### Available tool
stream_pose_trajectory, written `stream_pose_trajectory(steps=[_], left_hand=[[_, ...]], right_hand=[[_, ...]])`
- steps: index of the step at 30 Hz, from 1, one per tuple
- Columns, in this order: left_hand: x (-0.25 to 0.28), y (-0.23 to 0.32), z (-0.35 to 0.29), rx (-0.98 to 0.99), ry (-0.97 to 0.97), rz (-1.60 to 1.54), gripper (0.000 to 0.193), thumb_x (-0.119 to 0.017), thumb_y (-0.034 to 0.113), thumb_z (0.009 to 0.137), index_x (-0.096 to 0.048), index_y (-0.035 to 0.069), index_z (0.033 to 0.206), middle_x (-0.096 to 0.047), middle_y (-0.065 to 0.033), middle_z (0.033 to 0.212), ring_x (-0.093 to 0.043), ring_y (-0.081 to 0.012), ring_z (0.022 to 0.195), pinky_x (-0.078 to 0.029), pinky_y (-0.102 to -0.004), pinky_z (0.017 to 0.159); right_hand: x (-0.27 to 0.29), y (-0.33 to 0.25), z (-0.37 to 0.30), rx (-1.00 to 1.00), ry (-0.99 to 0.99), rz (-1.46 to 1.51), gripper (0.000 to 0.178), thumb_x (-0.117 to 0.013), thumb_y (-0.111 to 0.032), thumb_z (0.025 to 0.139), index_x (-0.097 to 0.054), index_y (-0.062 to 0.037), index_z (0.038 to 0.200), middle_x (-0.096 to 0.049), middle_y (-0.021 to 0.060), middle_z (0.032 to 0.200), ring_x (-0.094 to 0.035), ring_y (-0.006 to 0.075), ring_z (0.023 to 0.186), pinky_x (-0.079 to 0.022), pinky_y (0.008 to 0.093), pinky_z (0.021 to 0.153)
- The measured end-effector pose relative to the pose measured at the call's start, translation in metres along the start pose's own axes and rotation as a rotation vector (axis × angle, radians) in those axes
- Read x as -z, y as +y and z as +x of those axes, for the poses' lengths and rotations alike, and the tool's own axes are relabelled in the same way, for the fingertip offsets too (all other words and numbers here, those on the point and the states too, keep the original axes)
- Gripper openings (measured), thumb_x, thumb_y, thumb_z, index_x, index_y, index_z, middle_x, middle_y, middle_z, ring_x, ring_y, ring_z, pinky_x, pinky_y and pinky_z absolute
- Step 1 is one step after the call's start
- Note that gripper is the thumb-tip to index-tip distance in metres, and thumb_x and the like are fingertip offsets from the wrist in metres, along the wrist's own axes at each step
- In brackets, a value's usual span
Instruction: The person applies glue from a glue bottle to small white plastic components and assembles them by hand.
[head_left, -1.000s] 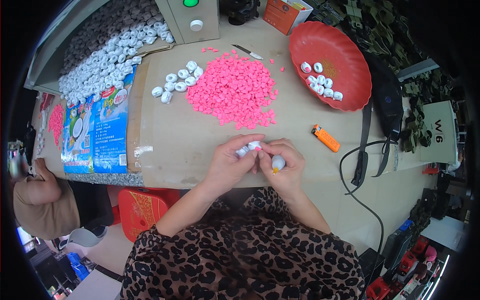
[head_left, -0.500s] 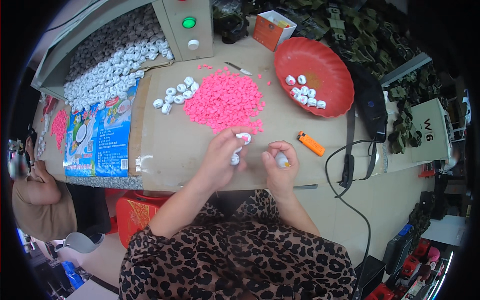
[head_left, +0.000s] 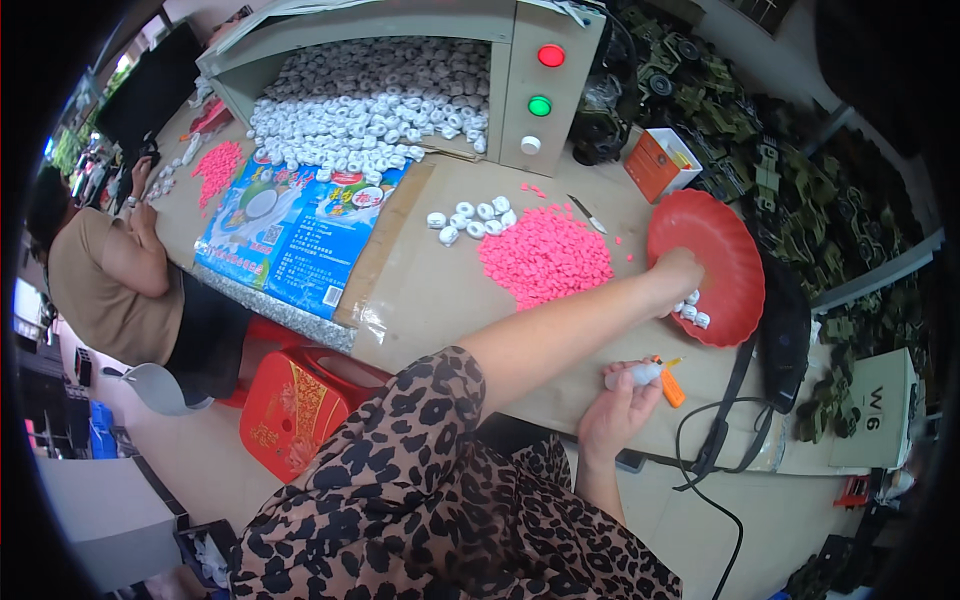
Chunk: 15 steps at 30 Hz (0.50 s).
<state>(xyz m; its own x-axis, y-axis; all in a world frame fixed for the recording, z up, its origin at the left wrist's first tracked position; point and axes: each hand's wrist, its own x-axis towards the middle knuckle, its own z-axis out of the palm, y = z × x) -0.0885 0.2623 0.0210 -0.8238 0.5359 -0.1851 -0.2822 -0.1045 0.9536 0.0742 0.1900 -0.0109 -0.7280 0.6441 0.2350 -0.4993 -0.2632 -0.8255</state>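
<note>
My left arm stretches across the table, and my left hand [head_left: 676,280] is down inside the scalloped red bowl [head_left: 730,255]. Its fingers point downward and are largely hidden, so what they hold cannot be made out. Beside it in the bowl lie several small white round pieces [head_left: 692,314]. My right hand [head_left: 612,420] is closed round a small translucent squeeze bottle [head_left: 630,376] with a thin yellow tip, above the table's near edge. Just behind that bottle is an orange lighter [head_left: 672,388]. A heap of small pink pieces [head_left: 545,255] lies left of the bowl, partly behind my forearm.
More white pieces [head_left: 468,222] lie left of the heap, with a knife [head_left: 588,214] behind it. A beige machine [head_left: 505,90] holds a big white pile. Blue printed sheet [head_left: 300,235], orange box [head_left: 662,165], black cable [head_left: 690,480] and red stool [head_left: 290,410] are around. Another person [head_left: 115,270] sits left.
My left hand has gone from in front of me, where it held white pieces, to the bowl at the right. The view has turned left. My right hand still holds the bottle.
</note>
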Motion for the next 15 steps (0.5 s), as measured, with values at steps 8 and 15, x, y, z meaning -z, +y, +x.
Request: stream_pose_trajectory(steps=[8,15], left_hand=[[0.118,0.037,-0.094,-0.626,0.112,0.657,0.032,-0.047,-0.003,0.068,-0.051,0.002,0.099,-0.05,-0.0158,0.096,-0.048,-0.0296,0.092,-0.04,-0.0331,0.078],[0.256,0.026,-0.154,-0.834,0.253,1.37,0.028,-0.049,-0.002,0.066,-0.052,0.002,0.093,-0.049,-0.0125,0.1,-0.045,-0.0296,0.097,-0.039,-0.0361,0.081]], right_hand=[[0.001,0.0,0.001,-0.048,-0.009,-0.075,0.03,-0.046,-0.01,0.083,-0.035,-0.0012,0.11,-0.047,0.0071,0.089,-0.047,0.0156,0.076,-0.038,0.0283,0.068],[0.001,0.001,0.004,-0.161,0.015,-0.064,0.03,-0.042,-0.012,0.084,-0.037,0.0002,0.112,-0.046,0.0079,0.098,-0.046,0.0137,0.088,-0.042,0.0293,0.07]])
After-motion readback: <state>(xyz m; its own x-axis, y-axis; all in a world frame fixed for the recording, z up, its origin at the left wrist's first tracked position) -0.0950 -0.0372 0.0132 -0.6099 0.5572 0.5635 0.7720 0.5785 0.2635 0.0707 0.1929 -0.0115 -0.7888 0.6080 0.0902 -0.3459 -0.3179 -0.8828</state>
